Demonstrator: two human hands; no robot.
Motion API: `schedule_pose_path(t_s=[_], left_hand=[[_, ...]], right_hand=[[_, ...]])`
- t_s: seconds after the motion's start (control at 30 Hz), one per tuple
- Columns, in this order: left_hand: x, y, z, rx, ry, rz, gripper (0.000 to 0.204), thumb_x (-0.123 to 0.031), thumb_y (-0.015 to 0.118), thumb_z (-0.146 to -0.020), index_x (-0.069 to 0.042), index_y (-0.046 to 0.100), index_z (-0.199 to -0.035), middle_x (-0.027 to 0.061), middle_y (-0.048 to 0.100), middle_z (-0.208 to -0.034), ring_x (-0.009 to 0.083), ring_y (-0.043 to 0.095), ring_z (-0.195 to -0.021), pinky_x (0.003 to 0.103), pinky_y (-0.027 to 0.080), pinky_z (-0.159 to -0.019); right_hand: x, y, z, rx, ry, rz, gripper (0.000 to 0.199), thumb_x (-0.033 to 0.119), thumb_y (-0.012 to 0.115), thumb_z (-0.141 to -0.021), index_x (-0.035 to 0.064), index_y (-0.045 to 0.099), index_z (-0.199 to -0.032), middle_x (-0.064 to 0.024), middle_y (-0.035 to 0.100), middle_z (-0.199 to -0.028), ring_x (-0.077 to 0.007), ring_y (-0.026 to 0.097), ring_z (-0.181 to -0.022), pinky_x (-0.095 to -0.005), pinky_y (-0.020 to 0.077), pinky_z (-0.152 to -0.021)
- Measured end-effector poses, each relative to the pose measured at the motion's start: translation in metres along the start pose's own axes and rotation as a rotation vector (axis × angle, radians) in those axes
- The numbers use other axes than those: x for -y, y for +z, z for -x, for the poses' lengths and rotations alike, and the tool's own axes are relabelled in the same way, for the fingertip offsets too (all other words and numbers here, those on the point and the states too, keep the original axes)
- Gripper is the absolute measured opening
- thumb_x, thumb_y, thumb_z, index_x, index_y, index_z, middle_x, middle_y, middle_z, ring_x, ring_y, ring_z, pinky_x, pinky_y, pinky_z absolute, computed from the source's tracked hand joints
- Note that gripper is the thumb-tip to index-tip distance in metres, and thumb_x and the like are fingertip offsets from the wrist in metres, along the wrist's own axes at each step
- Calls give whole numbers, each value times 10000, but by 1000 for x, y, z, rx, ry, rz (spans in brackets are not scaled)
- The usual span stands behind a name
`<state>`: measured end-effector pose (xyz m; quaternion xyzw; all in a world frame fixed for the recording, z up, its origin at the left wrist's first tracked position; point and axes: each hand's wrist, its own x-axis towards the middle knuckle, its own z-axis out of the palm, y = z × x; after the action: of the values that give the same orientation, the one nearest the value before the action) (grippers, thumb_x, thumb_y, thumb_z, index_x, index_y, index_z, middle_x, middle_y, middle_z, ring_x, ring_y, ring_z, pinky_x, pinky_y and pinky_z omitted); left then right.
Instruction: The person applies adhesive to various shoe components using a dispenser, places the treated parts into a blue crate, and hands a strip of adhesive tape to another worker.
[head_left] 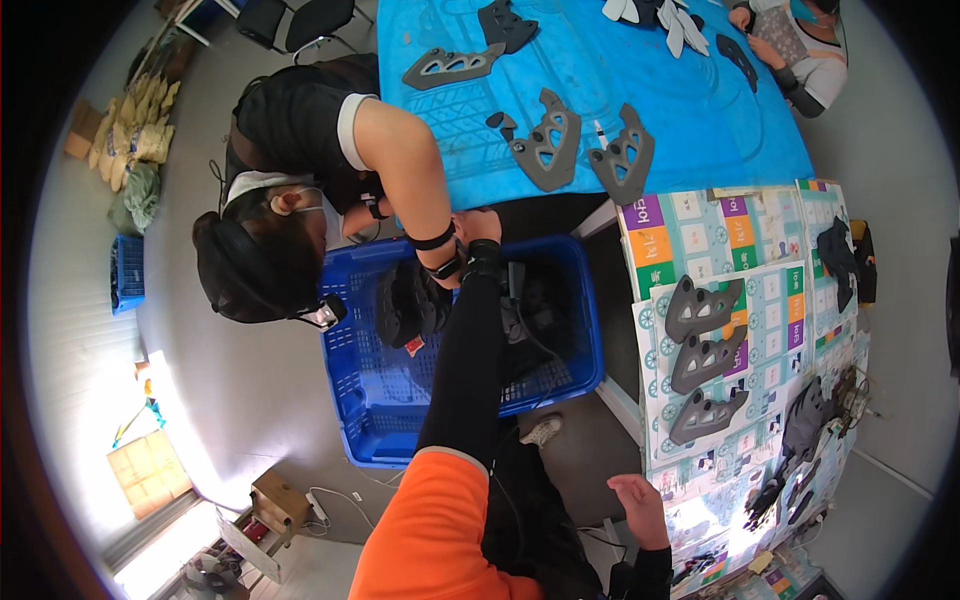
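Note:
My left arm, in an orange shirt and black sleeve, stretches over a blue plastic basket (375,440). At the basket's far rim my left hand (479,226) lies against the forearm of a co-worker (405,150); its fingers are mostly hidden, so I cannot tell whether it holds anything. Dark moulded parts (402,305) sit inside the basket, partly covered by my arm. Near the right-hand table's edge my right hand (642,508) hovers with loosely bent fingers apart, holding nothing.
Several grey cut-out parts (548,140) lie on the blue-covered table (460,160) ahead. More grey parts (706,362) rest on the printed-sheet table (665,465) at right. Another person (800,55) stands at the far right. A cardboard box (280,500) is at lower left.

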<state>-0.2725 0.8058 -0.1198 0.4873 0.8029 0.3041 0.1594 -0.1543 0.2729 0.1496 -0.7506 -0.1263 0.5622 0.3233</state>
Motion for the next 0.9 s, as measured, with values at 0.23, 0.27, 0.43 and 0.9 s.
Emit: schedule_pose_path(t_s=[0.23,0.27,0.43,0.9], left_hand=[[-2,13,40,42,55,99,417,-172,659,-805,109,544,-1090,359,602,-1127,531,593,-1074,556,467,-985],[1,12,64,243,48,198,365,-178,663,-806,91,575,-1035,337,626,-1063,525,608,-1029,542,491,-942],[40,-48,223,1105,357,402,314,-330,585,-949,-30,680,-950,210,711,-952,427,682,-939,482,542,-825],[246,-304,240,1163,-232,146,288,-237,611,-988,25,708,-1059,92,757,-874,172,728,-793,307,582,-732]], right_hand=[[13,5,3,14,-12,47,137,67,622,-1027,-14,664,-1131,-82,732,-1086,-125,680,-1020,-246,506,-911],[13,7,4,21,-18,48,137,67,622,-1027,-14,664,-1131,-82,732,-1086,-125,680,-1020,-246,506,-911],[16,-3,14,-40,-102,34,138,66,624,-1023,-12,667,-1128,-75,734,-1084,-114,678,-1006,-241,503,-891],[-18,-45,94,69,-306,65,159,84,621,-1017,-23,677,-1119,-80,736,-1074,-133,687,-1028,-267,516,-931]])
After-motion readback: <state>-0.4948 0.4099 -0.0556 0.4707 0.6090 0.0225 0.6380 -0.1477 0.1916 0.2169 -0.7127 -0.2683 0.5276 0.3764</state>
